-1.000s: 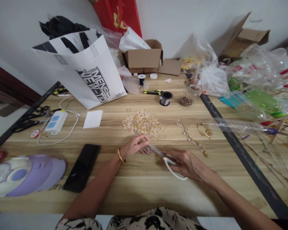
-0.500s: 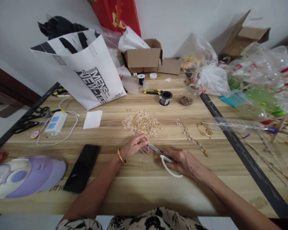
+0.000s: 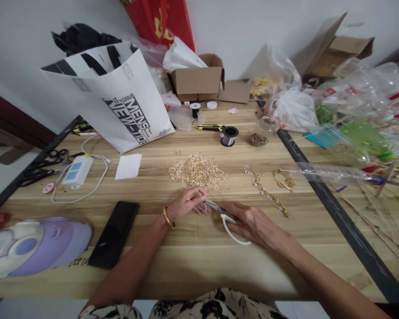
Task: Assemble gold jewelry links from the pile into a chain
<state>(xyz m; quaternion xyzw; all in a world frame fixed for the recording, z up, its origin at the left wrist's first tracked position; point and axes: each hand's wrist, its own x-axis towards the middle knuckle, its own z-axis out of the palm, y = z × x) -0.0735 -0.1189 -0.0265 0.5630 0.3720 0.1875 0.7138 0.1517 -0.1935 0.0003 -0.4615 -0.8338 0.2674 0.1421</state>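
Observation:
My right hand (image 3: pixel 249 220) is closed around white-handled scissors (image 3: pixel 235 230), whose metal blades point left toward my other hand. Fingers pinched together, my left hand (image 3: pixel 190 201) meets the blade tips; a small silvery bit shows by its fingertips, too small to name. Just beyond my left hand lies a heap of tiny gold and silver metal pieces (image 3: pixel 197 170). A gold and silver chain (image 3: pixel 264 190) is stretched out on the wooden table (image 3: pixel 193 270) to the right, and a smaller gold chain (image 3: pixel 284 180) lies curled beside it.
A spool of silver wire (image 3: pixel 229 136), a yellow-black utility knife (image 3: pixel 209 127) and a jar of beads (image 3: pixel 259 138) stand behind the heap. On the left are a black phone (image 3: pixel 113 235), a power strip (image 3: pixel 78 170) and a large paper bag (image 3: pixel 119 102). Plastic bottles (image 3: pixel 369 84) crowd the right.
Both hands keep nearly the same place. The scissors' white handle has shifted very slightly to the left; nothing has been let go.

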